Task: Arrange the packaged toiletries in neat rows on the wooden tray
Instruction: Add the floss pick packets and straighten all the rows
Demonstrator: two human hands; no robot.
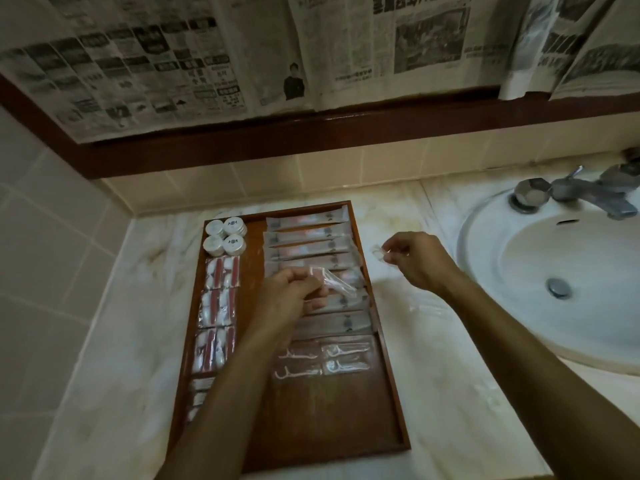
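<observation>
A wooden tray (332,427) lies on the marble counter. Its right column holds several long toothbrush packets (308,233), with several floss-pick packets (343,360) below them. At its top left stand round white soaps (225,235), and under those lie clear packets with red strips (221,275). Over the toothbrush column, my left hand (287,296) pinches a clear floss-pick packet (334,280). To the right of the tray, above the counter, my right hand (415,259) pinches another small clear packet (377,252).
A white sink basin (540,271) with a metal tap (588,195) sits at the right. More clear packets (426,308) lie on the counter between tray and sink. Tiled walls close the left and back; newspaper (173,64) hangs above a dark wooden frame.
</observation>
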